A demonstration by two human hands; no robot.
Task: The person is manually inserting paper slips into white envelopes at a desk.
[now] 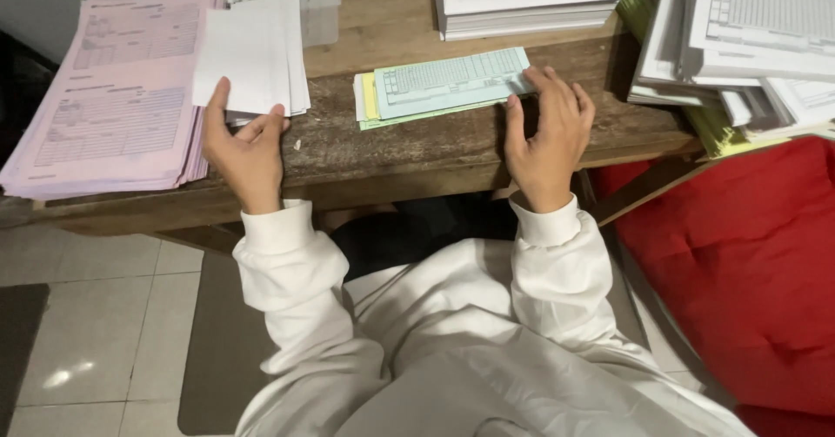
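Two hands, left hand [246, 146] fingers pinching white sheets [252, 54], right hand [548, 133] touching blue form [448, 79]

Your left hand [246, 146] grips the white sheets [252, 53]; your right hand [548, 133] touches the blue-green form stack [444, 85] on the wooden desk [400, 154].

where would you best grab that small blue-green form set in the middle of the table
Probably by its right short end, coming in from the right. The blue-green form set lies flat on the wooden table, so a thumb likely has to slip under an edge. The right hand already touches that end, while white and yellow sheets stick out at the left.
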